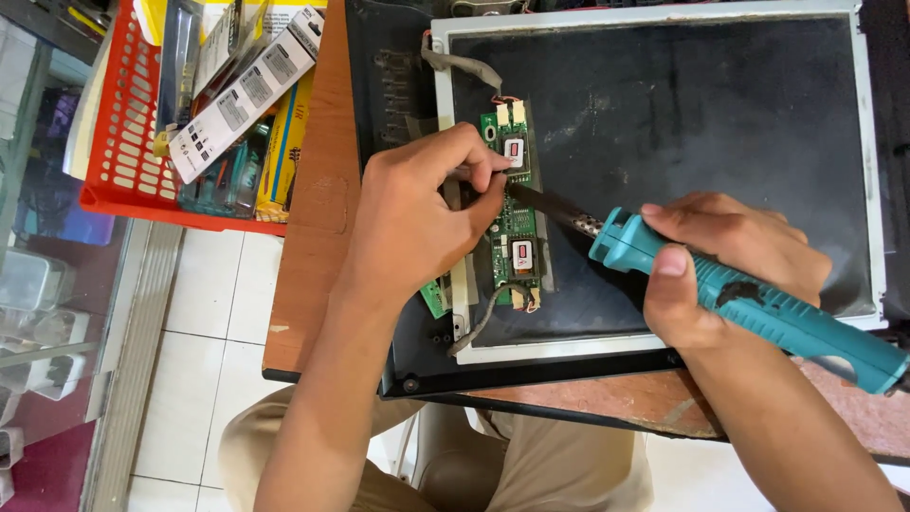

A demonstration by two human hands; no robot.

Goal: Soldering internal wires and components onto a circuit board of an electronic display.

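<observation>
A person seated at a wooden worktop leans over a flat display panel lying face down, its dark metal back up. A narrow green circuit board lies along the panel's left edge, its long axis running away from the person.

The right hand is closed around the teal handle of a soldering iron. The iron's long axis slants up and left from that grip, across the panel's back, and its dark tip meets the board near its middle.

The left hand rests on the board's left side, fingertips pinched together right at the iron's tip; whether they hold anything is too small to tell. This hand is the one nearer the board.

A red basket of packaged goods sits well left of the panel.
</observation>
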